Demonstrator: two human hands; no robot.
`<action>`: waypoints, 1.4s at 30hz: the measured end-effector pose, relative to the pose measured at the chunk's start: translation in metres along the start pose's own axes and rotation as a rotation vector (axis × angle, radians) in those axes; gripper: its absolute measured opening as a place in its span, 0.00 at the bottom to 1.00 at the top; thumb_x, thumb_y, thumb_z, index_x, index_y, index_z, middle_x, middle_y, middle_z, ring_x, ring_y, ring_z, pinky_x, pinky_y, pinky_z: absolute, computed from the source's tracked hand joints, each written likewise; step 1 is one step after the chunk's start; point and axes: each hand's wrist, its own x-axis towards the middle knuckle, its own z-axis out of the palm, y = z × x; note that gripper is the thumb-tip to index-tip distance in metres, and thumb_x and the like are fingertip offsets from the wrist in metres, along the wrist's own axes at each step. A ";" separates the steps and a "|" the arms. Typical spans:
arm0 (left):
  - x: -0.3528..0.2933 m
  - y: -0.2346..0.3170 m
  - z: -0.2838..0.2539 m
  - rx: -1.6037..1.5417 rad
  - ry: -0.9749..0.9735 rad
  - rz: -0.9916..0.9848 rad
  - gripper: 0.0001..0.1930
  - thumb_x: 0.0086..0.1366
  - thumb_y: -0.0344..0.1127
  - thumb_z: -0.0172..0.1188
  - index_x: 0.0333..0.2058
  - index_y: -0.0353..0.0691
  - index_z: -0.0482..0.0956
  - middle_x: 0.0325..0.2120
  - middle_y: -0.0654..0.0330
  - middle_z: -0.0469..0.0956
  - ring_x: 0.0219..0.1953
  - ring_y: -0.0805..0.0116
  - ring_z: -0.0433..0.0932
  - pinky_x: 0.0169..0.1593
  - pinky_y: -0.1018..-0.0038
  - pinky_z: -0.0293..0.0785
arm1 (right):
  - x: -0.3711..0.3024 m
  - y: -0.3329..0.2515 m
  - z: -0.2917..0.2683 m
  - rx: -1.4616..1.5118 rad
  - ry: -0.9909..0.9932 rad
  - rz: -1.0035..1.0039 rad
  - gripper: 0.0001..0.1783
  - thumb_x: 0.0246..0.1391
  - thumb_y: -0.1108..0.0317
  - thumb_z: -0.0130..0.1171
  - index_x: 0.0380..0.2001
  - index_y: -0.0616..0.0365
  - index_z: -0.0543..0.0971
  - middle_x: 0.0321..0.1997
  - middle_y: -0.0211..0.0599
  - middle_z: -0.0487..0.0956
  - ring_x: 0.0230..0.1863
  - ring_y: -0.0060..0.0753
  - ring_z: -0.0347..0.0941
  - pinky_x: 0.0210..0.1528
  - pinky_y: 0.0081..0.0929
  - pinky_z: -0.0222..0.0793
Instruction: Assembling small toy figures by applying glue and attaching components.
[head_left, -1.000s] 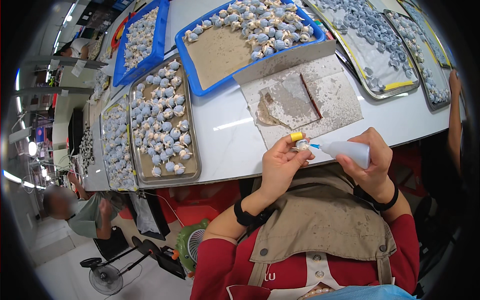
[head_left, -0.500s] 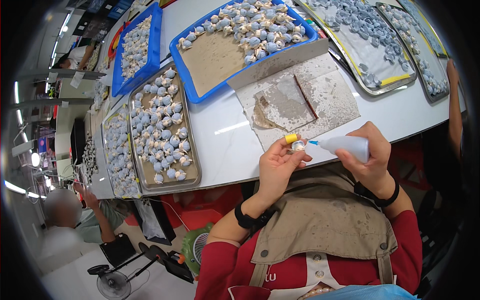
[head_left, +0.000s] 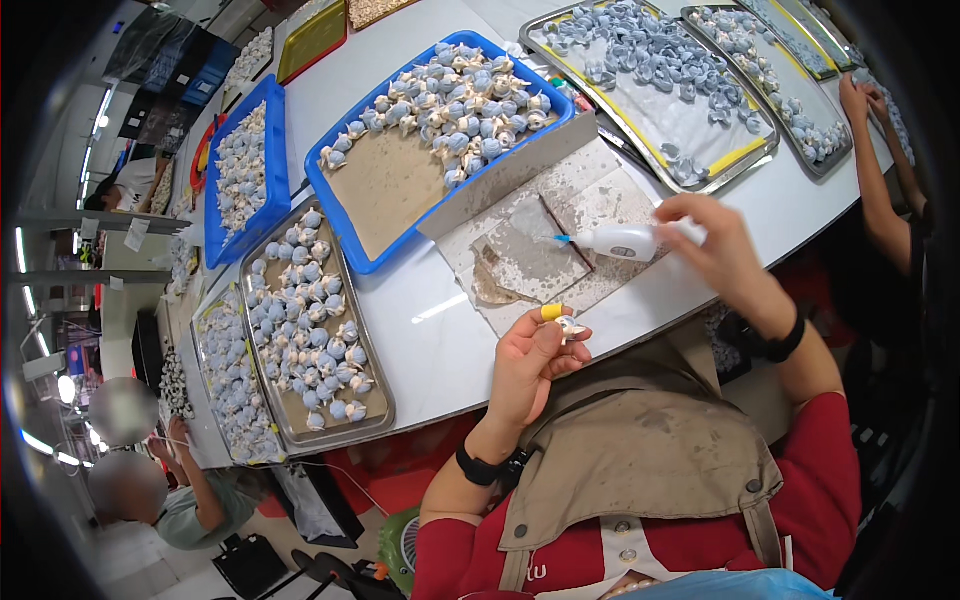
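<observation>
My left hand [head_left: 530,365], a yellow finger cot [head_left: 551,312] on one fingertip, pinches a small white and pale-blue figurine [head_left: 570,328] in front of the table edge. Its details are too small to make out. My right hand [head_left: 718,250], a little blurred, is closed around the rear of a white squeeze bottle [head_left: 618,241] with a thin blue nozzle. The bottle lies nearly level in the air above a stained cardboard sheet [head_left: 625,190], apart from the figurine. Its nozzle points left.
Beyond the cardboard stands a blue tray [head_left: 385,210] of blue-and-cream figurines. A metal tray [head_left: 388,412] with more of them is at the left; another metal tray [head_left: 700,130] holds loose blue pieces. Another person's hands [head_left: 865,95] are at the far right. Several people sit at left.
My right hand has drawn the bottle up and away from the figurine, turning it over the cardboard. My left hand has shifted slightly left and down, still pinching the figurine. The whole view has shifted.
</observation>
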 end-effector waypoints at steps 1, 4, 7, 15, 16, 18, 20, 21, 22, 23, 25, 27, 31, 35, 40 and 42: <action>0.000 -0.002 0.001 0.030 0.002 0.008 0.16 0.64 0.40 0.51 0.44 0.34 0.68 0.35 0.49 0.75 0.30 0.71 0.77 0.32 0.82 0.75 | 0.002 0.011 -0.015 -0.021 -0.001 0.101 0.08 0.46 0.69 0.58 0.29 0.62 0.75 0.25 0.41 0.76 0.27 0.35 0.73 0.30 0.27 0.66; -0.002 -0.002 0.006 0.053 0.018 0.021 0.15 0.63 0.38 0.52 0.45 0.34 0.68 0.35 0.49 0.76 0.30 0.71 0.77 0.32 0.83 0.75 | 0.031 0.040 -0.045 -0.196 -0.074 0.286 0.07 0.46 0.67 0.58 0.26 0.60 0.77 0.24 0.42 0.76 0.28 0.37 0.73 0.30 0.29 0.66; 0.001 -0.004 0.010 0.086 0.032 0.041 0.14 0.62 0.33 0.53 0.45 0.35 0.68 0.36 0.50 0.75 0.30 0.71 0.77 0.32 0.83 0.75 | 0.059 0.061 -0.043 -0.466 -0.155 0.222 0.11 0.45 0.63 0.59 0.24 0.60 0.76 0.24 0.42 0.75 0.28 0.41 0.72 0.30 0.33 0.66; 0.000 -0.007 0.013 0.096 0.095 0.084 0.17 0.60 0.27 0.55 0.49 0.35 0.67 0.40 0.52 0.74 0.33 0.73 0.76 0.35 0.84 0.72 | 0.075 0.032 -0.035 -0.077 -0.206 0.154 0.04 0.48 0.73 0.55 0.29 0.60 0.74 0.22 0.35 0.73 0.23 0.28 0.67 0.28 0.24 0.64; 0.000 -0.006 0.012 0.096 0.091 0.063 0.19 0.59 0.27 0.55 0.49 0.35 0.67 0.41 0.52 0.74 0.34 0.73 0.76 0.36 0.84 0.72 | 0.067 0.019 -0.031 -0.070 -0.219 0.145 0.04 0.48 0.73 0.55 0.29 0.60 0.74 0.22 0.35 0.73 0.23 0.28 0.67 0.28 0.24 0.64; 0.001 -0.006 0.010 0.088 0.097 0.041 0.20 0.59 0.27 0.56 0.50 0.34 0.66 0.42 0.52 0.74 0.34 0.73 0.75 0.36 0.85 0.72 | 0.048 -0.001 -0.024 0.374 -0.264 0.318 0.05 0.49 0.75 0.56 0.31 0.61 0.75 0.23 0.26 0.73 0.25 0.16 0.65 0.27 0.16 0.62; 0.001 -0.005 0.010 0.102 0.067 0.050 0.22 0.58 0.28 0.57 0.52 0.34 0.65 0.42 0.52 0.73 0.36 0.73 0.75 0.38 0.84 0.73 | 0.027 -0.011 -0.013 0.557 -0.451 0.292 0.06 0.49 0.76 0.57 0.33 0.62 0.76 0.26 0.23 0.74 0.28 0.11 0.66 0.29 0.13 0.63; 0.002 -0.006 0.010 0.095 0.067 0.047 0.22 0.58 0.28 0.57 0.52 0.34 0.65 0.42 0.52 0.73 0.36 0.73 0.75 0.38 0.84 0.73 | 0.016 -0.019 -0.006 0.641 -0.480 0.288 0.07 0.48 0.76 0.58 0.33 0.62 0.75 0.27 0.24 0.75 0.30 0.12 0.68 0.31 0.13 0.64; 0.001 -0.005 0.010 0.079 0.045 0.058 0.23 0.58 0.29 0.58 0.52 0.33 0.65 0.42 0.53 0.73 0.37 0.73 0.75 0.39 0.83 0.73 | 0.008 -0.029 0.004 0.731 -0.511 0.280 0.08 0.47 0.77 0.59 0.33 0.63 0.75 0.29 0.26 0.75 0.33 0.13 0.70 0.33 0.14 0.66; 0.001 -0.005 0.011 0.063 0.016 0.068 0.25 0.57 0.30 0.59 0.53 0.33 0.64 0.42 0.54 0.73 0.37 0.73 0.75 0.40 0.82 0.74 | 0.001 -0.035 0.012 0.776 -0.499 0.254 0.09 0.46 0.77 0.59 0.33 0.62 0.75 0.31 0.28 0.76 0.34 0.14 0.71 0.36 0.15 0.67; 0.000 -0.006 0.012 0.019 0.003 0.077 0.27 0.56 0.31 0.61 0.53 0.33 0.64 0.41 0.56 0.73 0.38 0.72 0.75 0.41 0.81 0.73 | -0.012 -0.040 0.030 0.835 -0.457 0.177 0.14 0.40 0.79 0.63 0.34 0.60 0.75 0.36 0.34 0.76 0.38 0.24 0.74 0.40 0.22 0.69; -0.001 -0.007 0.012 -0.023 -0.008 0.092 0.29 0.54 0.32 0.63 0.53 0.33 0.64 0.40 0.58 0.73 0.39 0.72 0.75 0.43 0.80 0.72 | -0.012 -0.044 0.042 0.681 -0.390 -0.040 0.16 0.38 0.79 0.63 0.34 0.59 0.76 0.37 0.34 0.76 0.39 0.29 0.73 0.40 0.25 0.69; -0.001 -0.013 0.005 -0.007 -0.014 0.107 0.25 0.57 0.33 0.60 0.52 0.34 0.65 0.40 0.60 0.73 0.39 0.75 0.74 0.42 0.80 0.74 | -0.018 -0.044 0.053 0.405 -0.308 -0.244 0.20 0.31 0.81 0.64 0.34 0.56 0.76 0.35 0.32 0.76 0.43 0.40 0.70 0.41 0.30 0.68; 0.000 -0.015 0.005 0.049 0.034 0.109 0.21 0.59 0.31 0.57 0.51 0.34 0.66 0.42 0.58 0.73 0.40 0.75 0.74 0.43 0.78 0.75 | -0.022 -0.048 0.054 0.233 -0.193 -0.326 0.20 0.31 0.78 0.66 0.34 0.53 0.77 0.33 0.30 0.75 0.40 0.37 0.69 0.45 0.31 0.63; -0.002 -0.015 0.012 0.029 0.036 0.185 0.21 0.59 0.27 0.56 0.52 0.31 0.65 0.44 0.57 0.72 0.42 0.75 0.73 0.45 0.80 0.72 | -0.035 -0.048 0.056 0.169 -0.058 -0.214 0.18 0.30 0.73 0.67 0.32 0.51 0.77 0.29 0.26 0.74 0.35 0.33 0.68 0.42 0.31 0.59; 0.000 -0.017 0.012 0.080 0.056 0.199 0.21 0.59 0.26 0.56 0.52 0.30 0.65 0.44 0.57 0.72 0.42 0.75 0.73 0.45 0.80 0.72 | -0.038 -0.045 0.057 0.147 -0.024 -0.224 0.18 0.30 0.72 0.68 0.31 0.51 0.77 0.27 0.25 0.73 0.34 0.31 0.67 0.40 0.31 0.58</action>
